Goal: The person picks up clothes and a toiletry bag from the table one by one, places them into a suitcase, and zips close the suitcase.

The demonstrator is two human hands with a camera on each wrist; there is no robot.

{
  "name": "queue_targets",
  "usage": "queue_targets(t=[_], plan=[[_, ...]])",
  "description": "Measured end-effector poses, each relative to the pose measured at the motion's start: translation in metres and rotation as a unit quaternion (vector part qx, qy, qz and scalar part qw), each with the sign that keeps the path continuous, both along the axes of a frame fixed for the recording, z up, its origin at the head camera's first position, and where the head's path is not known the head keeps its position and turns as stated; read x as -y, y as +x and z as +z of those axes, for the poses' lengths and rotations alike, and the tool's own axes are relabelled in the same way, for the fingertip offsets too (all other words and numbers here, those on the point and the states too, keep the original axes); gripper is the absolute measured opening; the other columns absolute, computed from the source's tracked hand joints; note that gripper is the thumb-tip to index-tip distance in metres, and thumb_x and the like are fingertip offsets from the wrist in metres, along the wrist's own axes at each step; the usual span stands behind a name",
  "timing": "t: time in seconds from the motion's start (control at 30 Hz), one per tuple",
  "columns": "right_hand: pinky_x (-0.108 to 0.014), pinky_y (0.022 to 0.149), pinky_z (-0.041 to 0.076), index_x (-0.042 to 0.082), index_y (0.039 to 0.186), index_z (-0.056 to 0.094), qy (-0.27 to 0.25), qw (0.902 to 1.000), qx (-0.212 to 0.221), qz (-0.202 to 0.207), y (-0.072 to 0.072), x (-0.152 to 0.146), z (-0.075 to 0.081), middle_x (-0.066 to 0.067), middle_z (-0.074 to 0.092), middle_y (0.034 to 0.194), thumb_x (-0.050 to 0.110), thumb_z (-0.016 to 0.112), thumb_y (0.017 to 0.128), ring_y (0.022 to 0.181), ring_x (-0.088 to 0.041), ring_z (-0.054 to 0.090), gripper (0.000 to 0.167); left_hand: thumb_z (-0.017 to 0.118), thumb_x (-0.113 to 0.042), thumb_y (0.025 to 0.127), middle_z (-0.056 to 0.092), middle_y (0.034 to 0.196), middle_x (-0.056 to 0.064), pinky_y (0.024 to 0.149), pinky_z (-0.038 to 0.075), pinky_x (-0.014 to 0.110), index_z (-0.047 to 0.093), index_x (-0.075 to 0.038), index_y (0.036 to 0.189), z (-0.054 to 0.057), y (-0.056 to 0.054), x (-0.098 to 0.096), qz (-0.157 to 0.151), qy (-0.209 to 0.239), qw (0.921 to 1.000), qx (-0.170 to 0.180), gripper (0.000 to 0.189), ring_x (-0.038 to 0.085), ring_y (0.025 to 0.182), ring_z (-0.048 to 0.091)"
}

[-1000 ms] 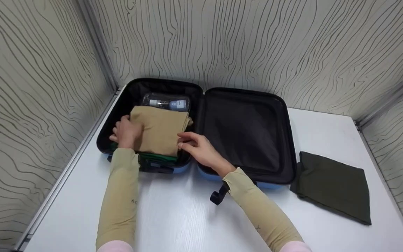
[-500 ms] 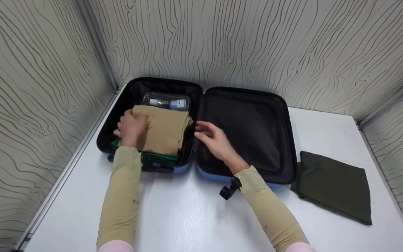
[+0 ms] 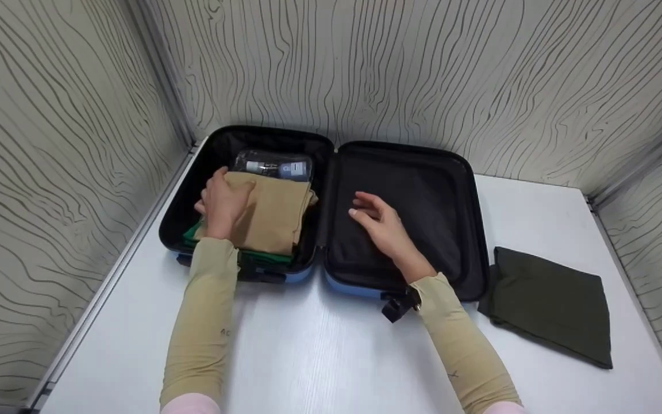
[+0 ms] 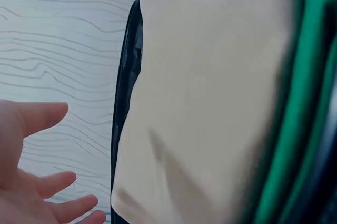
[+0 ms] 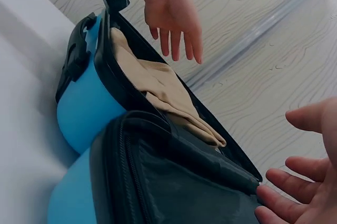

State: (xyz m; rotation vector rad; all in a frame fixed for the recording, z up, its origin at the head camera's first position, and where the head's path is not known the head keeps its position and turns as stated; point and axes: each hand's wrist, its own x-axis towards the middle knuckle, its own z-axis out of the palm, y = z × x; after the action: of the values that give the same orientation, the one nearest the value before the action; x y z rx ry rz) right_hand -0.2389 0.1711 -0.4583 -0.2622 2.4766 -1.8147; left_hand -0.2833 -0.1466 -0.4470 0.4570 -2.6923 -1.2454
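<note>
Leftward, the left hand (image 3: 226,202) hung, fingers apart; just below it, in the open suitcase (image 3: 428,201), lay a folded tan garment (image 3: 277,215), seemingly light, soft and floppy, best held under opposite edges. Beyond, the right hand (image 3: 387,227) held nothing, fingers spread.

1. I'm working in what looks like a booth.
2. Wavy-lined walls (image 3: 400,69) close in my white table (image 3: 302,356) at the back, left and right.
3. Grey strips (image 3: 161,75) line the corners.
4. I can't tell what building surrounds it.
</note>
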Motion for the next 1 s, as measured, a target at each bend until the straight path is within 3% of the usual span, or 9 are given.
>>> queue_targets(t=[0.27,0.53,0.73,1.0], plan=[[-0.044,0.107,0.040,0.004,0.151,0.047,0.003,0.9997,0.005,-0.022,0.007,-0.025,0.006,-0.013,0.051,0.147,0.026,0.063,0.104,0.132,-0.030,0.050,0.055,0.068,-0.042,0.096,0.041,0.155,0.016,0.107,0.017,0.057,0.039,-0.010,0.156,0.009,0.001,-0.016,-0.025,0.012,0.9992,-0.029,0.075,0.037,0.141,0.034],[-0.045,0.108,0.038,0.002,0.152,0.045,-0.007,0.9992,-0.008,-0.038,0.012,-0.048,0.011,-0.014,0.050,0.148,0.024,0.062,0.104,0.134,-0.030,0.048,0.055,0.064,-0.043,0.099,0.032,0.162,0.013,0.114,-0.002,0.066,0.035,-0.013,0.159,0.016,0.005,-0.034,-0.060,0.042,0.9966,-0.038,0.073,0.037,0.147,0.027],[-0.045,0.110,0.035,0.002,0.152,0.044,-0.019,0.9984,-0.015,-0.050,0.017,-0.063,0.010,-0.016,0.049,0.149,0.023,0.061,0.105,0.134,-0.029,0.047,0.054,0.063,-0.044,0.100,0.034,0.161,0.012,0.113,0.004,0.068,0.036,-0.015,0.158,0.019,0.011,-0.053,-0.083,0.041,0.9942,-0.054,0.070,0.036,0.145,0.030],[-0.044,0.114,0.031,0.001,0.155,0.038,-0.039,0.9968,0.010,-0.069,0.022,-0.076,0.013,-0.018,0.045,0.152,0.020,0.057,0.107,0.140,-0.029,0.040,0.055,0.062,-0.044,0.101,0.035,0.160,0.012,0.109,0.015,0.058,0.035,-0.015,0.159,0.017,0.021,-0.083,-0.129,0.078,0.9861,-0.071,0.070,0.034,0.142,0.036]])
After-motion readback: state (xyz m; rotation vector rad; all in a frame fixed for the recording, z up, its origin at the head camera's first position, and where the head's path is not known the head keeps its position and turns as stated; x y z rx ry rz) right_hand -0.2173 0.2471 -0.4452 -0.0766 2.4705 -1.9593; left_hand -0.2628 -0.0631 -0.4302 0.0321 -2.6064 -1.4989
